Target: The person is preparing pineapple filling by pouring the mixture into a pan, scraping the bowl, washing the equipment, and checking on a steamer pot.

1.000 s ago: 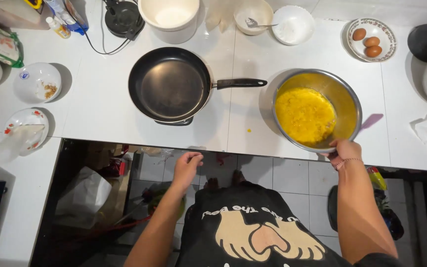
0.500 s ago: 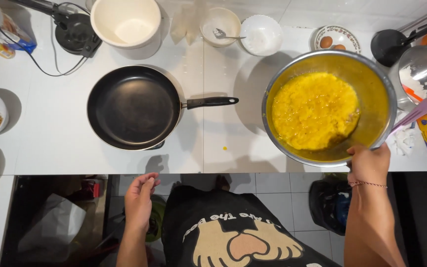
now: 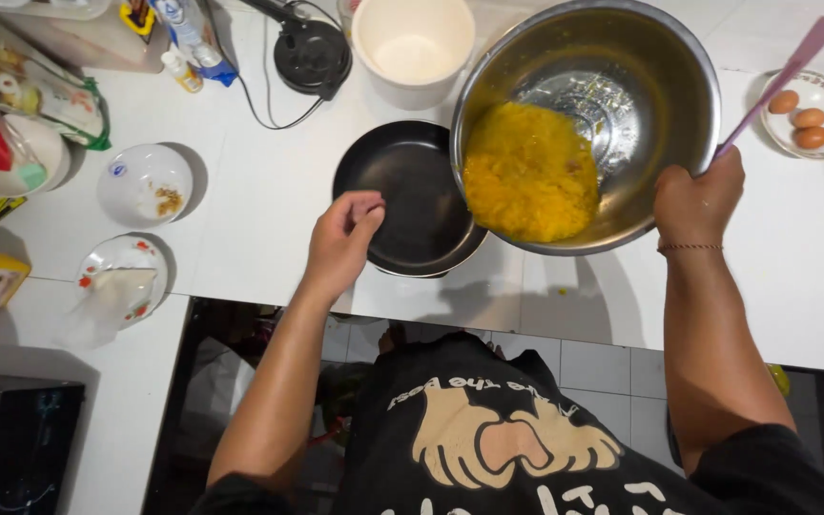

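Lifted off the counter since the earlier frames, the steel bowl [image 3: 588,124] is now held tilted above the black frying pan [image 3: 412,195], its lower rim overlapping the pan's right edge, and the yellow batter [image 3: 531,183] has been slid down toward that low side. The bowl's rim is gripped by the right hand [image 3: 698,195], closed tight around it together with the handle of a pink spatula [image 3: 782,78], which sticks up and away to the right. The left hand [image 3: 343,238] has been brought up from below the counter and is now poised over the pan's left rim, fingers loosely curled, nothing held; whether the pan is actually touched cannot be told. For a clean pour, the bowl's low lip is best kept over the middle of the pan rather than its edge, the tilt increased slowly, and the pan steadied so it is not nudged. The right forearm is raised almost straight up from the elbow, wrist cocked inward to carry the weight; the left forearm is angled in from the lower left, wrist relaxed. Nearby, a white tub [image 3: 412,48] and a plate of eggs [image 3: 810,114] are left on the white counter [image 3: 269,205].
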